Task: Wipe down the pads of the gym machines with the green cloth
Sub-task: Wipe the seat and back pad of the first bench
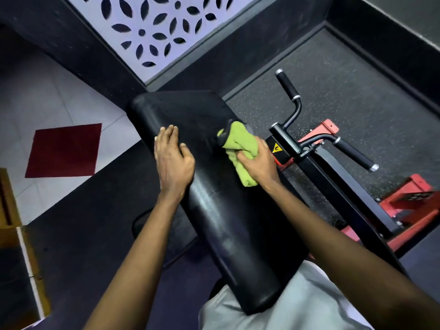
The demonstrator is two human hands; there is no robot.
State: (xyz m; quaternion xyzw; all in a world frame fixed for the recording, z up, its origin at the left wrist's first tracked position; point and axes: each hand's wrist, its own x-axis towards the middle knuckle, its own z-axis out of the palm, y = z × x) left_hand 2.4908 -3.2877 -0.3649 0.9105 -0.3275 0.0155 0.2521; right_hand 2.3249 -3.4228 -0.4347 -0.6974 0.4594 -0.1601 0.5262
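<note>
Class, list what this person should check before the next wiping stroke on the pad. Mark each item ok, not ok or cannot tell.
1. Grip: the right hand grips the green cloth: ok.
2. Contact: the green cloth lies against the pad: ok.
3. Support: the left hand rests on the pad: ok.
4. Clearance: the left hand is apart from the green cloth: ok.
5. Far end of the pad wiped clean: cannot tell.

Gym, weight-machine area. Evidence: long black padded machine pad (214,198), black rubber-gripped handles (354,153), red steel frame (392,206), yellow warning sticker (277,148), speckled rubber flooring (345,67).
</note>
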